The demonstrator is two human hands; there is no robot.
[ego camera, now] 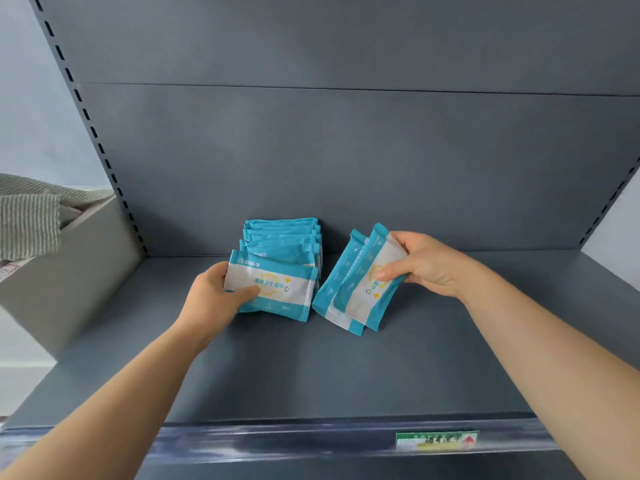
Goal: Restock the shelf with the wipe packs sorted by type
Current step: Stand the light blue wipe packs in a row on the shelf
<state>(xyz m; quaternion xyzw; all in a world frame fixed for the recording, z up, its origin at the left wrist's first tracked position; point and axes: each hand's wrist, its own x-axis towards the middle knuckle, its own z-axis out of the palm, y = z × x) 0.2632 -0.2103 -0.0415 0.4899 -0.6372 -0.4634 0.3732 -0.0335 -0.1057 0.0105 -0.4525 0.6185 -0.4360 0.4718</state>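
1. On the left side of the grey shelf (311, 368), the left hand (214, 296) grips the front wipe pack (277, 289) by its left end, thumb on the face and the other fingers behind it.
2. This pack is a flat, soft pouch with crimped ends. It has teal bands above and below a white middle band, with a yellow ring, a small yellow star and teal Chinese characters. The number "10" is printed near its lower edge.
3. Just behind it stands a row of wipe packs (284, 237) of the same teal colour, one behind another, reaching to the back panel (346, 150).
4. The right hand (426, 265) pinches two wipe packs (360, 296) together at their upper end, thumb on the front. They hang tilted, just beside the row and apart from it.
5. Their print has the same teal, white and yellow, and "10" shows on each. The other characters are too small to read surely.
6. I cannot tell if their lower corners touch the shelf.
7. Both shelf and back panel are matte dark grey metal, and a slotted upright (100, 150) runs along the left side.
8. A clear plastic price rail (277, 441) lies along the front edge and carries a green label (436, 440) whose writing is blurred.
9. Far left stands a pale box (69, 282) with a striped cloth (27, 223) on top.
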